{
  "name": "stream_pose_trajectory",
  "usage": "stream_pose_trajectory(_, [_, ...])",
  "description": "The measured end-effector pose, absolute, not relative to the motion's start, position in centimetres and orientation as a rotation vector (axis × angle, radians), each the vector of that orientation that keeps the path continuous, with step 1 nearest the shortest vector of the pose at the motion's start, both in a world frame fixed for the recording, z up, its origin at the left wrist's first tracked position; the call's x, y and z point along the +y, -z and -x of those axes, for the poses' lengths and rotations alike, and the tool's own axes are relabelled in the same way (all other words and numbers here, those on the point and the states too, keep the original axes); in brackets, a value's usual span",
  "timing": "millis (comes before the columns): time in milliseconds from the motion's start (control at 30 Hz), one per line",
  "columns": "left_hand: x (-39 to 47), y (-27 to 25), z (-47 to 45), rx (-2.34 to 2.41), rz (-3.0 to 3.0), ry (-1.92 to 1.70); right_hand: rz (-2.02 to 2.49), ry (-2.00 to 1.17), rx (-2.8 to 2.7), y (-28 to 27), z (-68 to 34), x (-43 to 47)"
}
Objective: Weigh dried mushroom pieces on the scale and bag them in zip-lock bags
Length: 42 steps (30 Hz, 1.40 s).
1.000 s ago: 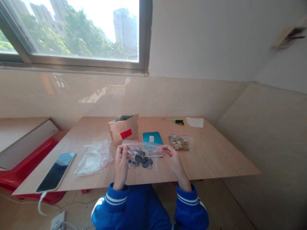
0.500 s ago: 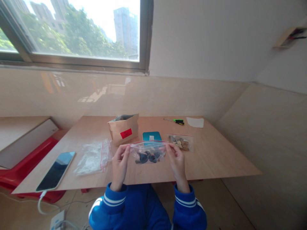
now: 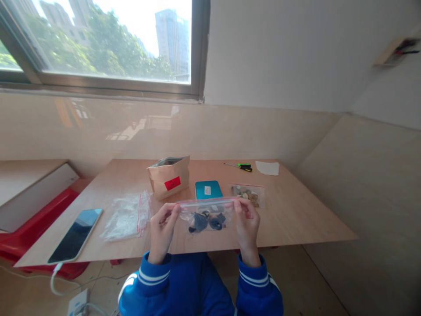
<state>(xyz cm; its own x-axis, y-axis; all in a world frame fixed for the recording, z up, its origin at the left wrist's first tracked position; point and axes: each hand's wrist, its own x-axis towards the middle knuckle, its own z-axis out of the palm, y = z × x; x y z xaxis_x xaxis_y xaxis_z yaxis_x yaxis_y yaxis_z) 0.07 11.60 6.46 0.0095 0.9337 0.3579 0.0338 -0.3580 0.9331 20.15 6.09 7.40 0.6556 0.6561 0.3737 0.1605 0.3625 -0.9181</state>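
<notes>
Both hands are raised palm-inward over the near edge of the table (image 3: pixel 296 219), forearms in blue sleeves with white stripes. The left hand (image 3: pixel 162 230) pinches the left top corner of a clear zip bag (image 3: pixel 207 215) between thumb and fingers; the right hand (image 3: pixel 246 224) pinches the right top corner the same way. The bag is stretched flat between them, its pink seal strip running level, and hangs just above the table edge. It holds a few small dark pieces bunched at the bottom middle; what they are cannot be made out. Whether the seal is fully pressed closed cannot be told. At 12 o'clock from the bag lies a teal box (image 3: pixel 208 189) with a small white label, lid on. At 11 o'clock stands a brown paper pouch (image 3: pixel 169 176) with a red sticker, its mouth open, contents hidden. At 2 o'clock lies a second zip bag (image 3: pixel 247 195) with pale brownish bits, partly covered by the right fingertips. At 9 o'clock lies a heap of empty clear bags (image 3: pixel 126 216), then a phone (image 3: pixel 76 235) with a cable cut off at the frame bottom. Far at 1 o'clock lie a screwdriver (image 3: pixel 239 166) and a white sheet (image 3: pixel 267 167).
</notes>
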Motion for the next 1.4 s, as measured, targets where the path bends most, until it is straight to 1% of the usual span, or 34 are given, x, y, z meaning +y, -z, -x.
stream_pose_trajectory(133, [11.4,-6.7,-0.8,1.061,-1.393,-1.552,1.193,-0.41,-0.8,-7.5,-19.8,6.3])
stream_pose_trajectory(267, [11.3,-6.9,-2.0,0.944,-1.202,-1.502,1.183,-0.476,-0.833,-7.8,-19.1,6.8])
stream_pose_trajectory(367, [11.1,-7.0,-2.8,0.888,-1.138,-1.545,1.167,-0.498,-0.87,-7.9,-18.3,7.0])
stream_pose_trajectory(600, [10.6,-7.5,-3.0,0.89,-1.117,-1.588,1.206,-0.498,-0.959,-7.5,-17.5,6.5])
stream_pose_trajectory(767, [10.8,-7.4,-2.5,0.852,-1.029,-1.54,1.228,-0.466,-0.944,-7.5,-17.9,6.3])
stream_pose_trajectory(900, [11.0,-7.1,-1.9,0.849,-1.051,-1.572,1.256,-0.407,-0.976,-7.3,-18.6,6.1])
stream_pose_trajectory(1167, [10.6,-7.5,-1.1,1.002,-1.271,-1.663,1.256,-0.302,-0.994,-7.6,-18.8,5.6])
stream_pose_trajectory(1267, [10.4,-7.9,-1.5,0.988,-1.261,-1.646,1.221,-0.336,-0.954,-8.0,-18.6,5.6])
stream_pose_trajectory(1400, [10.3,-8.0,-2.2,0.814,-1.154,-1.48,1.15,-0.49,-0.883,-8.4,-18.3,6.0])
